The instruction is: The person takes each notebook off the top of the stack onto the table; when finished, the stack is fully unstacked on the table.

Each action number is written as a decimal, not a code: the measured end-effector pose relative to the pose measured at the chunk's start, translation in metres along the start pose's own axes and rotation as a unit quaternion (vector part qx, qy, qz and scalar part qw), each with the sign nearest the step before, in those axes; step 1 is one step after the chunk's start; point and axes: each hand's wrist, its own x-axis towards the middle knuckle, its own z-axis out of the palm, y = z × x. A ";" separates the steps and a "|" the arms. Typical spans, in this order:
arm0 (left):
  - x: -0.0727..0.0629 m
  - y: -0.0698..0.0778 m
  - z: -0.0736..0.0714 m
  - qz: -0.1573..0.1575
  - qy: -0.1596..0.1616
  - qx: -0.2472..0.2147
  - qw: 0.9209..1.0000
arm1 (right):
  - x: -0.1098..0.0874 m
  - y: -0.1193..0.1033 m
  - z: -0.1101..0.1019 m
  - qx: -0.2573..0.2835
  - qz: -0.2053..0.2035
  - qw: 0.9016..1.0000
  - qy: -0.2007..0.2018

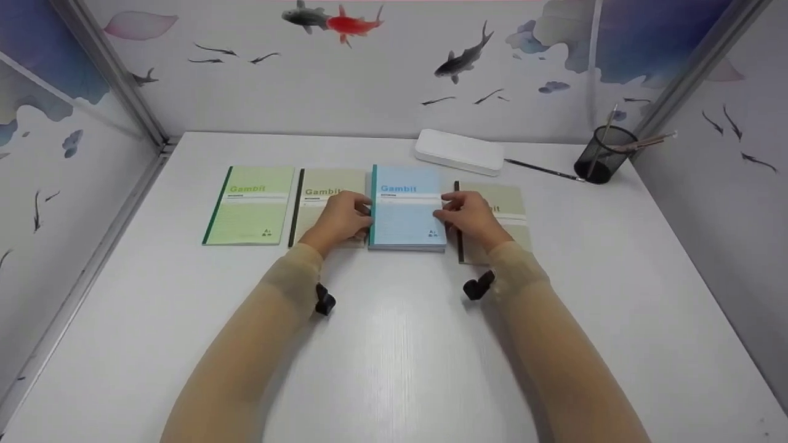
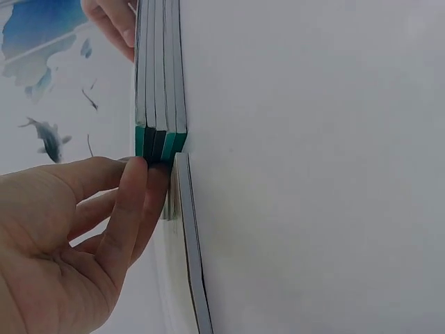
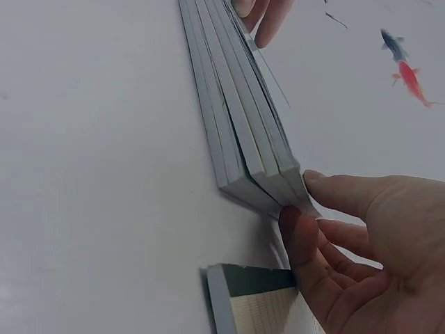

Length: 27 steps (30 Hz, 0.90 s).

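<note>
A stack of several notebooks stands at the middle of the table, with a blue notebook (image 1: 407, 209) on top. Teal and dark spines (image 2: 160, 142) of the stack show in the left wrist view. Against this spine side my left hand (image 1: 343, 216) rests its fingertips, above a beige notebook (image 1: 332, 178) lying to the left. On the opposite side, my right hand (image 1: 473, 216) touches the page edges (image 3: 261, 174) with thumb and fingers. Beneath that hand lies another beige notebook (image 1: 508, 200), partly hidden. Neither hand's fingers wrap round the stack.
A green notebook (image 1: 251, 206) lies at the far left of the row. Behind the stack are a white case (image 1: 458, 152), a dark pencil (image 1: 542, 168) and a black mesh pen holder (image 1: 600, 163) at the back right corner. Printed walls (image 1: 394, 80) enclose the table.
</note>
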 end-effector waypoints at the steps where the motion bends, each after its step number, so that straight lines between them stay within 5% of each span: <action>1: 0.000 0.000 0.000 -0.002 0.001 0.000 1.000 | 0.000 0.000 0.000 0.004 0.001 1.000 -0.001; 13: -0.003 0.000 0.004 -0.009 0.018 -0.005 1.000 | 0.000 0.000 -0.001 0.021 0.021 1.000 -0.007; 27: 0.000 0.001 0.003 -0.009 0.012 -0.004 1.000 | -0.005 0.013 -0.014 0.121 0.026 0.992 -0.022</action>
